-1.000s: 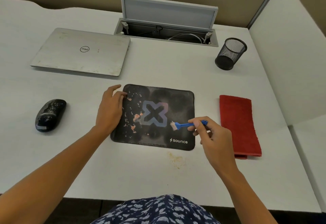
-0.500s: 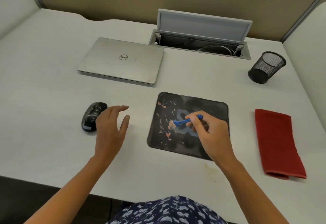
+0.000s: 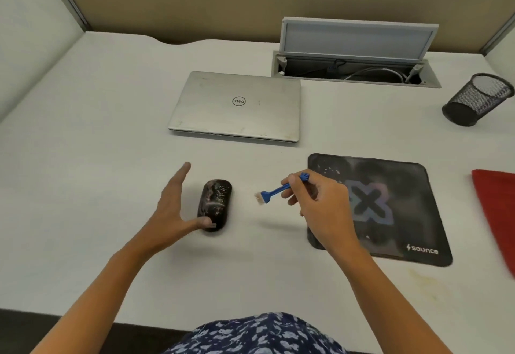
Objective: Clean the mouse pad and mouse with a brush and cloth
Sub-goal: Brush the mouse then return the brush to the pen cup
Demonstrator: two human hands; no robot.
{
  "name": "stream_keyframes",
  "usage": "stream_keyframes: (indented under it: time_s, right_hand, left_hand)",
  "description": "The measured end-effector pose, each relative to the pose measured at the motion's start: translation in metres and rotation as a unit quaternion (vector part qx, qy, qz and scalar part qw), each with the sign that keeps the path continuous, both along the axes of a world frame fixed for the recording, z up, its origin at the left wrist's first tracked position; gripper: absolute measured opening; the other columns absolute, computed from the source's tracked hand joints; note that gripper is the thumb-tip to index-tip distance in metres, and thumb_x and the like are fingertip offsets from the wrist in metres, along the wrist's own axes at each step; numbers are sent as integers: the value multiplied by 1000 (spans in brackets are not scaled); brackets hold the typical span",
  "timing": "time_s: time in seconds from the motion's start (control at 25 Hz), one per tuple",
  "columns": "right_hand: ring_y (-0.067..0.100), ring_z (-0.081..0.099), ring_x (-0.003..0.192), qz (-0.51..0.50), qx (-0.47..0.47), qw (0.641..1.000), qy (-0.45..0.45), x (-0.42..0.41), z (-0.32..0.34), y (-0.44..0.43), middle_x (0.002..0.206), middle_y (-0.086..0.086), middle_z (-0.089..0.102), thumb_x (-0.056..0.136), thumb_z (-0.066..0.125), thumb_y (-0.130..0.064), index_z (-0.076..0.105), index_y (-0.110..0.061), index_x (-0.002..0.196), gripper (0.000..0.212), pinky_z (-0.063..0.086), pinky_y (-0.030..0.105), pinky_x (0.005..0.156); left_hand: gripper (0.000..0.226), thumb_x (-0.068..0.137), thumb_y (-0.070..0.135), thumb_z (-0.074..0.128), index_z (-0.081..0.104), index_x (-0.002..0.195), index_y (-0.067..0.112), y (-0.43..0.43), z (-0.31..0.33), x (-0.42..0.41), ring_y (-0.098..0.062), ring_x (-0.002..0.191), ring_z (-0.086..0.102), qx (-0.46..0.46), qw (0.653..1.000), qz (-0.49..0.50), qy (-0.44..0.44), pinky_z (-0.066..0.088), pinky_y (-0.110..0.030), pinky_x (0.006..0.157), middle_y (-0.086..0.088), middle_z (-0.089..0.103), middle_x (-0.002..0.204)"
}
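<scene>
The black mouse (image 3: 214, 205) lies on the white desk (image 3: 97, 158), its top speckled with pale grime; everything else arranges itself around it. Just to its left the left hand (image 3: 170, 211) is spread wide, fingers released and extended, the thumb tip touching the mouse's near end while the other fingers stand clear of its left flank; it grips nothing. To the right of the mouse, a short gap away, the right hand (image 3: 317, 208) pinches a small blue brush (image 3: 278, 189) by the handle between thumb and fingertips, the rest of the fingers curled in; the pale bristles point toward the mouse but are apart from it, and whether they touch the desk I cannot tell. Farther right of the mouse lies the dark mouse pad (image 3: 390, 208) with its X emblem, a scatter of light flecks near its far left corner; the right wrist crosses its left edge. Beyond the pad, well to the right of the mouse, the red cloth (image 3: 496, 214) lies at the frame's edge. Behind the mouse sits a closed silver laptop (image 3: 237, 107); farther back and right, an open cable hatch (image 3: 356, 55) and a black mesh cup (image 3: 476, 100).
</scene>
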State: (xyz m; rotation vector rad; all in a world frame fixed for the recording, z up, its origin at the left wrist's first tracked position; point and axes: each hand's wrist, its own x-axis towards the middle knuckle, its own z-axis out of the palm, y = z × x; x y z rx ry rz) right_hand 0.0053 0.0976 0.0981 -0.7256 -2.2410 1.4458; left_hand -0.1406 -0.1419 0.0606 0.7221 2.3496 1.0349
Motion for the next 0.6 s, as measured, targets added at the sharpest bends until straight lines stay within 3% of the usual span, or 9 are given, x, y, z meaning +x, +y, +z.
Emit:
stream_keyframes:
  time_s: [0.16,0.32,0.6]
  right_hand:
    - [3,67,65,-11,-20,1000,7,-24,-4,-24,67,-12,70,91,61,-28,69,-23,85,11,51,15,56]
    - [9,67,61,-18,-67,998,10,-41,-4,-45,68,-6,71,92,59,-25,66,-21,83,12,51,21,54]
    - [14,66,59,-15,-85,996,16,-64,-6,-63,66,1,68,96,51,-23,60,-16,86,15,51,26,49]
  left_hand:
    - [128,50,73,73,-9,145,50,-7,-9,-23,9,141,-14,-78,986,-147,6,-10,-24,115,39,-11,146]
    - [129,55,67,79,-7,148,44,-4,-16,-37,17,135,-20,-75,979,-191,9,-19,-20,111,37,-10,148]
    - [136,49,83,65,-8,151,32,2,-30,-40,2,141,-24,-93,967,-226,71,-24,-37,114,19,-14,158]
